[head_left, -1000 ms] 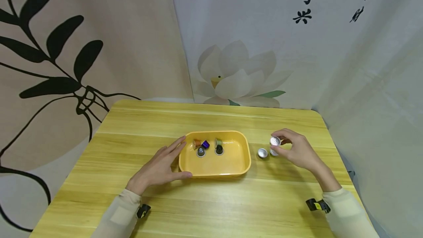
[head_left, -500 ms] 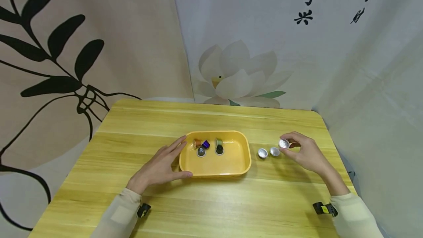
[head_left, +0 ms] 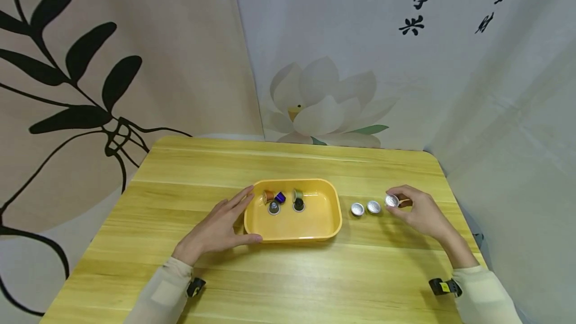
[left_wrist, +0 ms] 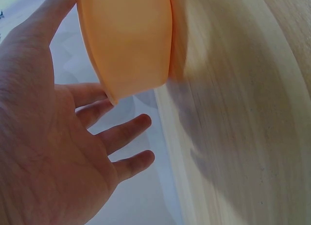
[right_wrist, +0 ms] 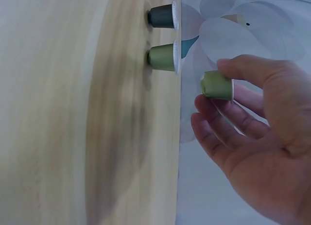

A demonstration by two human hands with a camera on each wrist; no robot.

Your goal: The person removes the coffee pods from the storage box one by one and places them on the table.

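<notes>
My right hand (head_left: 416, 210) pinches a green coffee capsule (right_wrist: 217, 85) between thumb and fingertips, its silver lid facing up in the head view. To its left stand two more capsules, lids up: a green capsule (right_wrist: 163, 57) and, nearer the tray, a dark capsule (right_wrist: 163, 16). My left hand (head_left: 216, 226) is spread at the left end of a yellow tray (head_left: 292, 229), thumb at the near rim and fingers at the far left corner. Its fingers are mostly straight in the left wrist view, where the tray's side (left_wrist: 129, 45) shows.
In the tray's left and middle lie several capsules: an orange capsule (head_left: 268, 195), a purple capsule (head_left: 280, 197), a grey capsule (head_left: 273, 207), a light green capsule (head_left: 297, 194) and a black capsule (head_left: 299, 204). A printed curtain (head_left: 342, 39) hangs behind the wooden table (head_left: 288, 284).
My right hand has moved right and slightly nearer with the green capsule, uncovering the standing green capsule beside it. The left hand and tray have stayed in place.
</notes>
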